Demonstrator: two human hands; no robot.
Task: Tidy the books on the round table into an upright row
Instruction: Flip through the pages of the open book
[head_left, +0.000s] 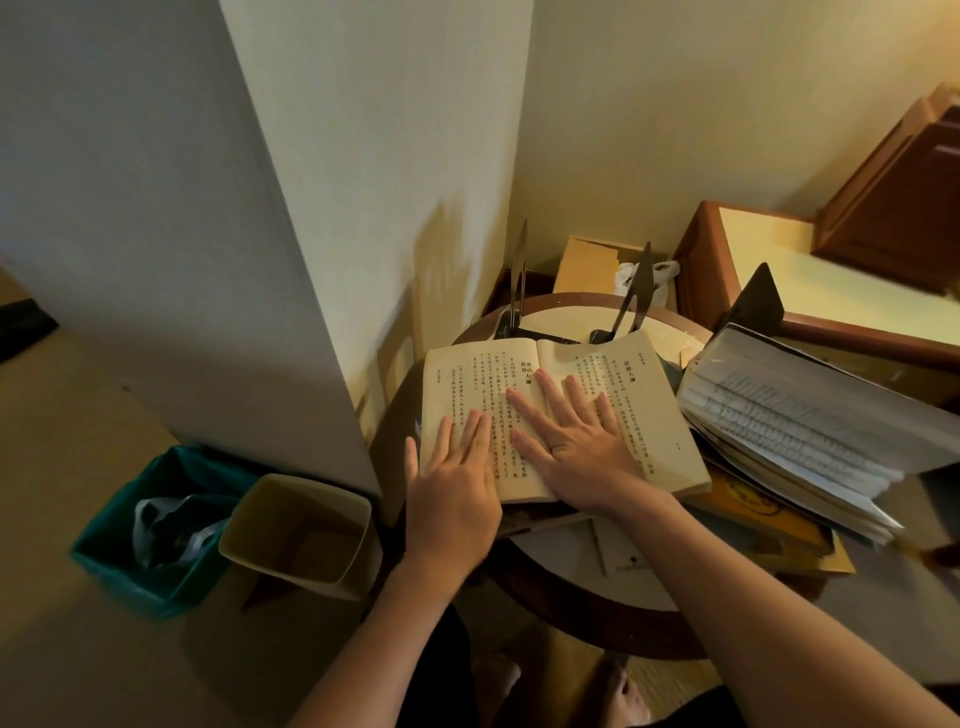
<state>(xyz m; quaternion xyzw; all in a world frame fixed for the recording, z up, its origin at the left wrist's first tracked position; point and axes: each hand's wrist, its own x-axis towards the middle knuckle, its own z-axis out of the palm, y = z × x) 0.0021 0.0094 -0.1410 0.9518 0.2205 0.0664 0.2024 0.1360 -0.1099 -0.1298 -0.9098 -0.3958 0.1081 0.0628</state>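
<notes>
An open book (613, 374) with yellowed pages of vertical print lies flat on the round table (582, 587). My left hand (452, 488) rests flat on its left page, fingers straight. My right hand (576, 441) presses flat across the middle and right page, fingers spread. A thick, splayed stack of books and papers (810, 421) lies at the right, on top of a yellow book (763, 514). Black metal bookends (518, 280) (636, 291) (753, 301) stand at the table's far side.
A wall corner (291, 260) juts in at the left of the table. On the floor stand a teal bin (124, 561) and a beige bin (301, 535). A cardboard box (587, 265) sits behind the table, a wooden desk (810, 275) to the right.
</notes>
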